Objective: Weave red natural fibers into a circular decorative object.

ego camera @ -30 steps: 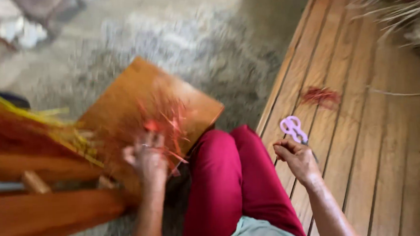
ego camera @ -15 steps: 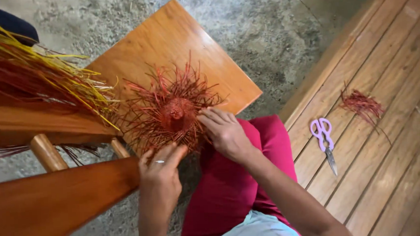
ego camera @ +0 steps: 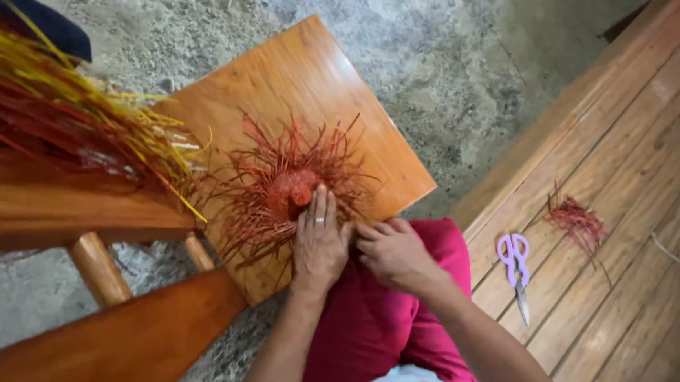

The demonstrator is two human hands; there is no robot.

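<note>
A red woven piece [ego camera: 293, 187] with loose strands radiating outward lies near the worktop's [ego camera: 286, 84] near edge. The left hand [ego camera: 320, 243] presses flat on it, fingers extended; the right hand [ego camera: 391, 252] pinches strands at its edge, fingers curled. Purple scissors [ego camera: 514, 259] lie on the wooden floor [ego camera: 631, 197].

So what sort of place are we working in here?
Likely a home craft workshop or porch: a rough concrete floor, a wooden plank platform, and bundles of dyed red and yellow fibre strands beside a half-woven red piece.
</note>
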